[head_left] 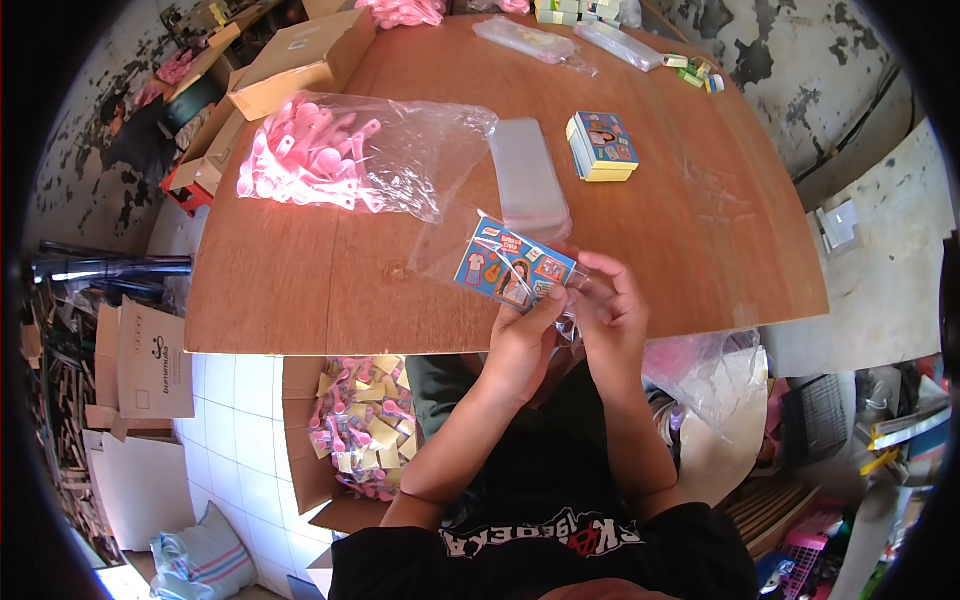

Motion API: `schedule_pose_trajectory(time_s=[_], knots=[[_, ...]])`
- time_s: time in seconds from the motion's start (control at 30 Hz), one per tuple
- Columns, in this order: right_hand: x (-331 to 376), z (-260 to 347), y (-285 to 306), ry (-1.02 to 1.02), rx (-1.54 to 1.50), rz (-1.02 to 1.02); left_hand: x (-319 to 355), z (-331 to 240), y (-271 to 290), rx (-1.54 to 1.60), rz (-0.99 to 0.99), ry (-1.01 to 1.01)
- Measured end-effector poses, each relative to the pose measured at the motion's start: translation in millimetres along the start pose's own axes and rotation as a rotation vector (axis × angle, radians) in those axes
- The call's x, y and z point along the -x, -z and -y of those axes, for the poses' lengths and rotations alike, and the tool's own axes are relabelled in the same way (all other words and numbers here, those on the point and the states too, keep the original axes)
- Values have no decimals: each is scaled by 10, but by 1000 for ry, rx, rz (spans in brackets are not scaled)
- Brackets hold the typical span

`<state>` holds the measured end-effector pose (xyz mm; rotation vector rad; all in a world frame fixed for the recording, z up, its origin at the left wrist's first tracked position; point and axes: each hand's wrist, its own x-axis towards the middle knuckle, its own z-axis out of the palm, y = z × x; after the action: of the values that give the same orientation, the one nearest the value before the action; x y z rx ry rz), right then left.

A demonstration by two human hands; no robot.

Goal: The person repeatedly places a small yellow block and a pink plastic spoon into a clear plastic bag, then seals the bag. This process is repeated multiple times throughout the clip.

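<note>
Work item: a flat rectangular blue printed card in a clear plastic sleeve (pixel 507 264), held above the near edge of the brown wooden table (pixel 700 265). The left hand (pixel 525 335) grasps its lower edge, thumb laid over the front. The right hand (pixel 612 305) has its fingers bent and its thumb pressed in at the right end of the sleeve — the fingers cover that end, so exactly what they pinch cannot be told.

Surroundings: a flat stack of clear plastic sleeves (pixel 530 175) lies just beyond the work item. To its right, set apart, stands a squared stack of blue-topped printed cards (pixel 605 147). To its left rests a large transparent bag of glossy pink plastic spoon-shaped pieces (pixel 315 155); the bag's loose film (crumpled and reflective) extends to the sleeve stack and takes up the space there. A brown cardboard box (pixel 300 65) occupies the far left corner. Below the table edge, left of the person's legs — a second brown cardboard carton (pixel 300 430), filled with pink pieces and pale yellow cards.
</note>
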<state>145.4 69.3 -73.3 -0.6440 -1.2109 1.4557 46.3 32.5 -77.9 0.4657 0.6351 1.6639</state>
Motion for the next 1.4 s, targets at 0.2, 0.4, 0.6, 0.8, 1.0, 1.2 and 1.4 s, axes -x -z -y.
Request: schedule_pose_trajectory(time_s=[0.2,0.4,0.6,0.8,1.0,1.2,1.4], knots=[[-7,-22,91,-68,-13,4,7,-52,-28,1,78,-23],[3,-32,141,-125,83,18,-81,-138,7,63,-1,-223],[-31,-27,65,-84,-34,-1,-131,-157,-4,134,-38,-205],[-26,21,107,-301,-15,80,-176,-130,35,156,53,-122],[-107,53,92,-331,18,45,-265,-152,19,157,49,-131],[-132,37,107,-352,0,51,-314,-192,15,228,57,-148],[-153,49,33,-256,1,58,-316,-201,-35,175,36,-81]])
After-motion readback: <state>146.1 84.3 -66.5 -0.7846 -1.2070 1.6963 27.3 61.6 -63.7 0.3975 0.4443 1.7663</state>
